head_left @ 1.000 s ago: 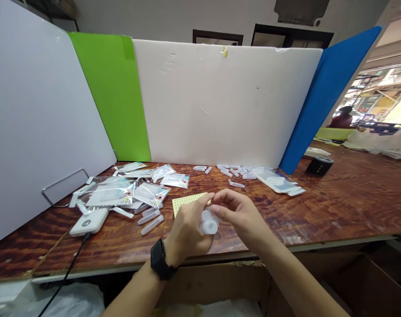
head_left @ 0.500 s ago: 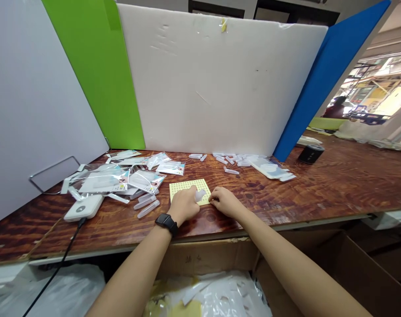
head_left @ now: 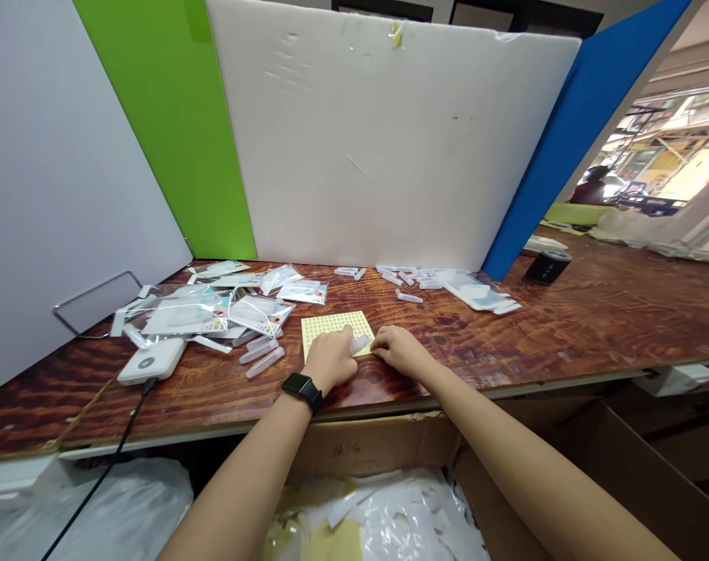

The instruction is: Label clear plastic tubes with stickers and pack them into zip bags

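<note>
Obs: left hand (head_left: 329, 362) curled, pinching a small translucent plastic piece (head_left: 360, 343) over the near right corner of a flat, dotted yellow sheet (head_left: 329, 323) on the glossy wood-grain table (head_left: 565, 327). The right hand (head_left: 398, 351) has its fingertips bunched at that corner; grip unclear.

Bare wooden tabletop (head_left: 594, 327) lies open to the right. Left, a heap of clear plastic packets (head_left: 214, 312) and a white power bank (head_left: 151, 361) crowd the way; upright foam boards (head_left: 378, 148) wall the back.
</note>
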`<state>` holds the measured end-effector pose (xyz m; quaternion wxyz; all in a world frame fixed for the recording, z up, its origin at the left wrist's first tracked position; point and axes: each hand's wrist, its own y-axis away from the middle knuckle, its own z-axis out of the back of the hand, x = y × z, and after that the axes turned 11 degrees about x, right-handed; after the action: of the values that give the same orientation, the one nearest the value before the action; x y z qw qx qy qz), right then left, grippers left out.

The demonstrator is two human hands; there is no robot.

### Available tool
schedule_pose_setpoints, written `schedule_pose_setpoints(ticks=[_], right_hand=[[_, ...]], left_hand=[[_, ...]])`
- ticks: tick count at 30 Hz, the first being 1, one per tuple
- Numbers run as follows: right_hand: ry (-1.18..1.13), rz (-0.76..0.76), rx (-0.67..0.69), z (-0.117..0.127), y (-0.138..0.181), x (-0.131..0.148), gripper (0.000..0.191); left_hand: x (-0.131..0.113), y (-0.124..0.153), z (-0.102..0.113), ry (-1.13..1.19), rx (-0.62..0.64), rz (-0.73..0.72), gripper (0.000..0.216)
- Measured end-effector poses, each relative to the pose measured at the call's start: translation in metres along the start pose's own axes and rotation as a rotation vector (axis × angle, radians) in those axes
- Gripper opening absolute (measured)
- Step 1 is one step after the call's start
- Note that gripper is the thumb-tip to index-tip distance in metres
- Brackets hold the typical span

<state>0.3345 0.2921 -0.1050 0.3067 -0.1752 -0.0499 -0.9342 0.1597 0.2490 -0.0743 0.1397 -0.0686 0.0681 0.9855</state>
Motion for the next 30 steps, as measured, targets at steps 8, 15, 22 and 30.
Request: schedule_pose_setpoints(ticks=[8,15,22,30], right_hand=[[0.010,0.001,-0.003,0.001,0.002,0.004,0.021],[-0.006,0.013,0.015,0.003,0.007,0.006,0.022],[0.025,-0.016,0.027,-0.002,0.000,0.004,0.015],[-0.115,-0.057,-0.085,-0.003,0.003,0.004,0.017]], left_hand=[[-0.001,-0.001,0.000,-0.008,0.001,-0.017,0.021],[-0.001,-0.003,-0.002,-0.021,-0.016,-0.017,0.023],[0.000,-0.004,-0.004,-0.018,-0.039,-0.028,0.022],[0.004,-0.005,-0.007,0.013,-0.083,-0.073,0.023]])
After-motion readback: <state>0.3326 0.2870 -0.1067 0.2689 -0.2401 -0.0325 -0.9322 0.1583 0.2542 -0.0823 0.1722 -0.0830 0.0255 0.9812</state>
